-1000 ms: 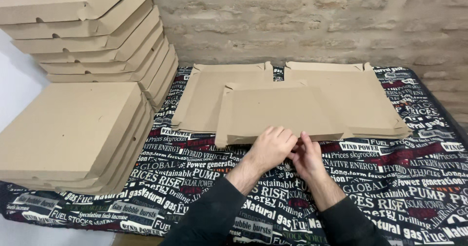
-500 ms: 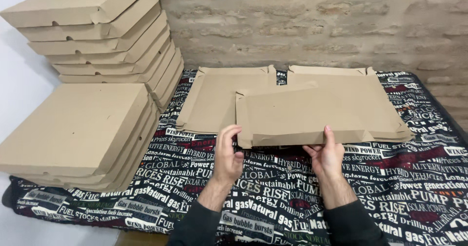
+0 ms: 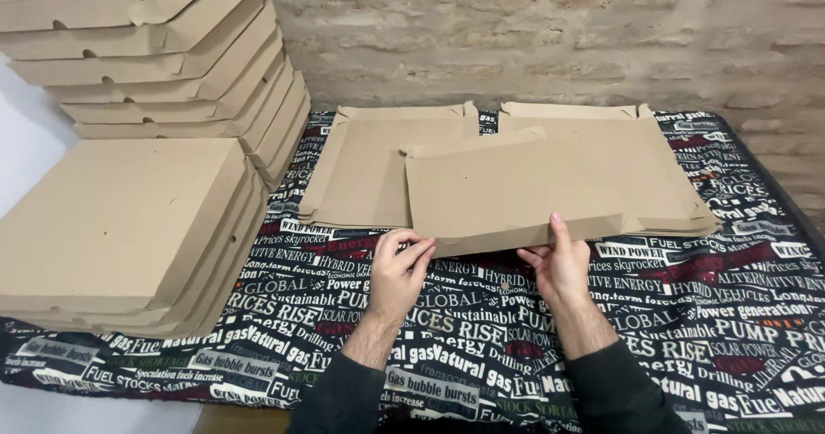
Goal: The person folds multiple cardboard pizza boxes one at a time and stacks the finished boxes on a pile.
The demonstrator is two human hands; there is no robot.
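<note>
A flat brown cardboard box blank (image 3: 507, 185) is lifted at its near edge above a pile of more flat blanks (image 3: 369, 168). My right hand (image 3: 557, 266) grips that near edge, thumb on top and fingers underneath. My left hand (image 3: 400, 271) is at the blank's near left corner, fingers curled and touching the edge; whether it grips the edge is unclear. Both arms wear dark sleeves.
A stack of folded cardboard boxes (image 3: 120, 219) sits at the near left, with a taller stack (image 3: 163, 56) behind it. The table wears a dark cloth (image 3: 687, 314) printed with white words. A brick wall (image 3: 533, 30) runs behind.
My hands, close together at the blank's near edge a second ago, have spread apart. The blank has been raised and shifted right; my left hand has come back to its corner.
</note>
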